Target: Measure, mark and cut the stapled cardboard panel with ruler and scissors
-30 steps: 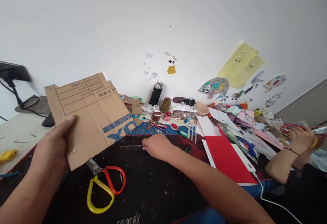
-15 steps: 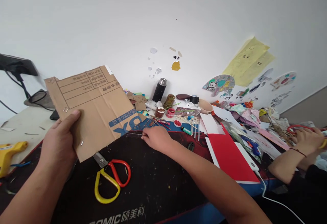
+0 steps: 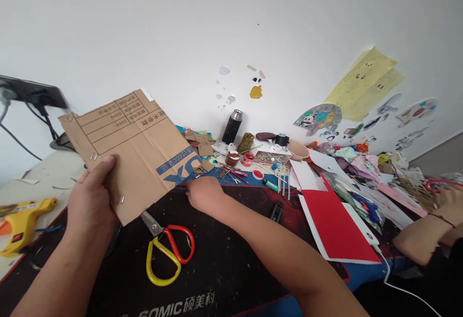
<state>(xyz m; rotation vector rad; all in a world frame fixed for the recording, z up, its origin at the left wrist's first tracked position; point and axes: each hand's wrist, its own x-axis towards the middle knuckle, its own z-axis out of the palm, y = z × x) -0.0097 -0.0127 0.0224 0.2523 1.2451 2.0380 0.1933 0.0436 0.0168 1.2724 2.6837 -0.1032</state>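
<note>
My left hand (image 3: pixel 92 196) grips a flat piece of brown cardboard (image 3: pixel 141 162) by its lower left side, thumb on the printed face. The cardboard is held tilted above the desk mat and carries printed lettering, a blue patch and several staples. At its lower right edge is my right hand (image 3: pixel 204 195), with curled fingers. What those fingers hold, if anything, is hidden. Under the cardboard lies a pair of scissors (image 3: pixel 170 254) with one red and one yellow handle loop, its blades partly covered.
A yellow glue gun (image 3: pixel 27 225) lies at the left. Behind my right hand stand a black flask (image 3: pixel 232 126) and small jars. Red paper (image 3: pixel 340 220) and a dark utility knife (image 3: pixel 277 212) lie to the right. Another person's hand (image 3: pixel 450 203) is at the far right.
My right hand has moved left, closer to the cardboard's lower edge. The view has turned slightly left, so the glue gun shows more fully. My left hand still holds the cardboard.
</note>
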